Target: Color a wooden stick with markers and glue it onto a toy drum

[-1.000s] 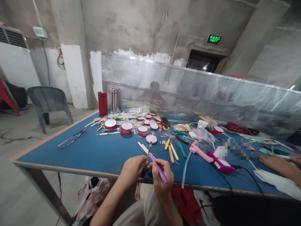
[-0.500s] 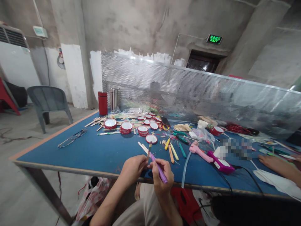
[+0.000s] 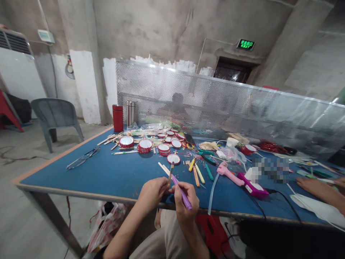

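Note:
Near the table's front edge, my left hand (image 3: pixel 154 191) is closed on a flat wooden craft stick (image 3: pixel 171 170) that points up and away, its far part dark-coloured. My right hand (image 3: pixel 187 199) grips a purple marker (image 3: pixel 183 194) like a pen, its tip against or very near the stick. Just beyond lies a round disc with a red rim (image 3: pixel 173 159), and two plain wooden sticks (image 3: pixel 165 169) rest left of the held one. A yellow marker (image 3: pixel 191 164), an orange marker (image 3: pixel 196 177), a pale yellow marker (image 3: pixel 199 174) and a teal marker (image 3: pixel 208 172) lie to the right.
Red-rimmed discs (image 3: pixel 145 145) and loose sticks spread over the back of the blue table (image 3: pixel 107 176). Eyeglasses (image 3: pixel 83 158) lie at left. A pink glue gun (image 3: pixel 229 174) with a magenta device (image 3: pixel 253 187) and cables sits right. Another person's hand (image 3: pixel 309 185) is at far right.
My hands, the stick and the marker stay almost where they were. At the far right, the other person's hands have shifted slightly.

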Demonstrator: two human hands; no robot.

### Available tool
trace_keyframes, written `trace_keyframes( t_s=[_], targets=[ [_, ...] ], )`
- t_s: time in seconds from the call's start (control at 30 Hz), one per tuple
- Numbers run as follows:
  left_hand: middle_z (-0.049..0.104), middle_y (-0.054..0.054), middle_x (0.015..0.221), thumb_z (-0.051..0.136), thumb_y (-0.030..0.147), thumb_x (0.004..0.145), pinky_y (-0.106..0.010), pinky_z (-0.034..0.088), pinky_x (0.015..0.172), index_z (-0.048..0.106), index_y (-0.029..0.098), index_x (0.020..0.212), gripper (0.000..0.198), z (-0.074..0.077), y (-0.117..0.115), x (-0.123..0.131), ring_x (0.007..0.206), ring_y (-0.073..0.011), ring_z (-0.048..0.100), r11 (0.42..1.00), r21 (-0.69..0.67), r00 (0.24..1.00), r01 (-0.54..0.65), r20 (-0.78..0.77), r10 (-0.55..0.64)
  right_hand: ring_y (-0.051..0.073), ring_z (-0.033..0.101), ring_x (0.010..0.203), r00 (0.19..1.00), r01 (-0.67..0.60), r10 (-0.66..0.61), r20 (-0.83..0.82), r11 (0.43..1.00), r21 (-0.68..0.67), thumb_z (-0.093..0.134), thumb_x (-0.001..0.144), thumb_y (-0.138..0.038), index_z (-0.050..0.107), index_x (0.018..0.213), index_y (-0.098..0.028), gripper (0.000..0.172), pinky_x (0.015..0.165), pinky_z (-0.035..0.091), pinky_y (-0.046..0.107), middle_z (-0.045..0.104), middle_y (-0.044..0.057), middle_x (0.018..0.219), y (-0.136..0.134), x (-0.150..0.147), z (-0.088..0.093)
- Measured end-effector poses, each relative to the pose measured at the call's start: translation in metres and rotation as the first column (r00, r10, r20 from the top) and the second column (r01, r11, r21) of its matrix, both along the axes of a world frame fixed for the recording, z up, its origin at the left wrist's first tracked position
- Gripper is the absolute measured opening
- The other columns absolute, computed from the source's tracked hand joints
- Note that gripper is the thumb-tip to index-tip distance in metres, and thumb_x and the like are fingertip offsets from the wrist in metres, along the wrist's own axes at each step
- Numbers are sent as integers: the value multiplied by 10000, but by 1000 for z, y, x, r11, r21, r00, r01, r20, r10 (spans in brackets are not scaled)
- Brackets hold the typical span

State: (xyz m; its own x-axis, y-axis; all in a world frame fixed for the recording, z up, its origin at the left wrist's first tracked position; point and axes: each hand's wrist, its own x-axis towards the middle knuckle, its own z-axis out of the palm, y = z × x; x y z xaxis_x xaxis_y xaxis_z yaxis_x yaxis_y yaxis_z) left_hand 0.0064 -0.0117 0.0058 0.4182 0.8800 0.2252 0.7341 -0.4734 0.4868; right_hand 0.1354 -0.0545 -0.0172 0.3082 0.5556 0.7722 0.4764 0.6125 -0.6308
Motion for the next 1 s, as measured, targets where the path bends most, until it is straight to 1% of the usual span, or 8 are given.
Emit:
trace_keyframes(
  t_s=[0.13, 0.23, 0.43, 0.7, 0.87, 1.0],
  targets=[
    [661, -13, 752, 401, 261, 908, -218, 309, 583, 572, 203, 751, 239, 0, 0, 0, 701, -144, 587, 1000, 8, 1000, 5, -8, -5, 146, 664, 594, 1000, 29, -29, -9, 999, -32, 542, 848, -238, 586, 884, -173, 87, 580, 538, 242, 674, 27, 702, 2, 1, -4],
    [655, -8, 735, 403, 257, 908, -220, 305, 580, 567, 200, 738, 243, 1, 0, -1, 689, -141, 583, 1000, 11, 1000, 12, 1, -12, 140, 660, 577, 998, 45, -45, -41, 999, -15, 538, 849, -228, 580, 880, -173, 76, 577, 539, 239, 666, 17, 684, 2, 0, -4],
    [655, -7, 727, 414, 264, 911, -221, 299, 575, 555, 200, 725, 243, 1, -1, 0, 687, -143, 586, 1000, 12, 1000, -1, -2, 1, 133, 658, 566, 1000, 15, -15, -6, 1000, 7, 549, 844, -209, 581, 894, -173, 70, 579, 541, 236, 669, 13, 695, 1, 0, -1],
    [661, -5, 739, 413, 274, 916, -222, 297, 579, 552, 199, 729, 245, 0, 0, 0, 688, -140, 587, 1000, 17, 1000, 10, -2, -10, 148, 671, 611, 999, -2, 2, 33, 1000, 11, 549, 842, -200, 584, 891, -176, 65, 590, 542, 245, 672, 24, 706, 2, 1, -3],
    [655, -5, 729, 414, 271, 911, -222, 292, 573, 553, 199, 728, 241, -1, 0, 0, 683, -140, 580, 1000, 17, 1000, 3, 3, -3, 150, 665, 595, 999, 53, -53, -1, 999, 13, 548, 843, -210, 582, 889, -174, 67, 574, 538, 246, 670, 24, 692, 2, 0, -4],
    [642, 1, 713, 405, 274, 911, -221, 291, 571, 546, 200, 719, 250, -2, 0, -1, 670, -135, 570, 1000, 25, 1000, 8, 19, -9, 142, 664, 583, 999, 33, -33, -6, 999, 27, 544, 846, -202, 581, 893, -174, 66, 580, 542, 243, 667, 18, 691, 1, -1, -2]
  ],
)
